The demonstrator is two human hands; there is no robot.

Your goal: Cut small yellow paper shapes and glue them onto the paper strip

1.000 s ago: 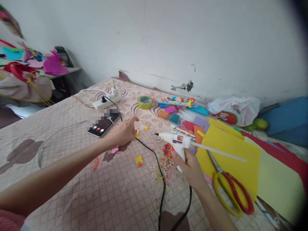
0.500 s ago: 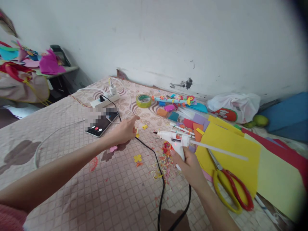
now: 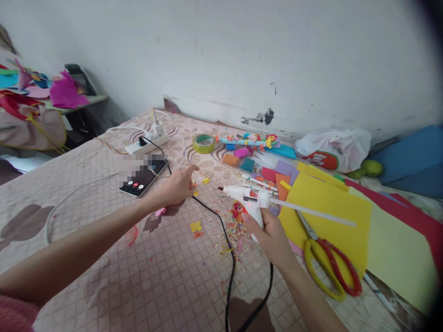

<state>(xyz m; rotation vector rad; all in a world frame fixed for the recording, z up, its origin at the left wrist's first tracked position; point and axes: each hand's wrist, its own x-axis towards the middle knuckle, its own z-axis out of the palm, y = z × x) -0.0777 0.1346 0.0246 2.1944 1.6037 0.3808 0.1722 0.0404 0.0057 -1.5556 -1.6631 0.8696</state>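
Observation:
My right hand is wrapped round the handle of a white hot glue gun. Its dark nozzle points left, a long glue stick juts from its back, and a small red light glows on it. My left hand hovers over the table near small yellow paper pieces, index finger stretched out and the other fingers curled. Whatever those curled fingers hold, if anything, is hidden. Below lie a yellow paper flower and a pink piece. Coloured paper shreds are heaped beside the gun.
The gun's black cord loops across the cloth. A phone and a power strip lie left. Tape and a decorated blue stick sit behind. Scissors rest on yellow sheets; a plastic bag stands back right.
The view has shifted slightly, so everything appears a little further left. Both hands stay nearly in place, and the glue gun remains in my right hand.

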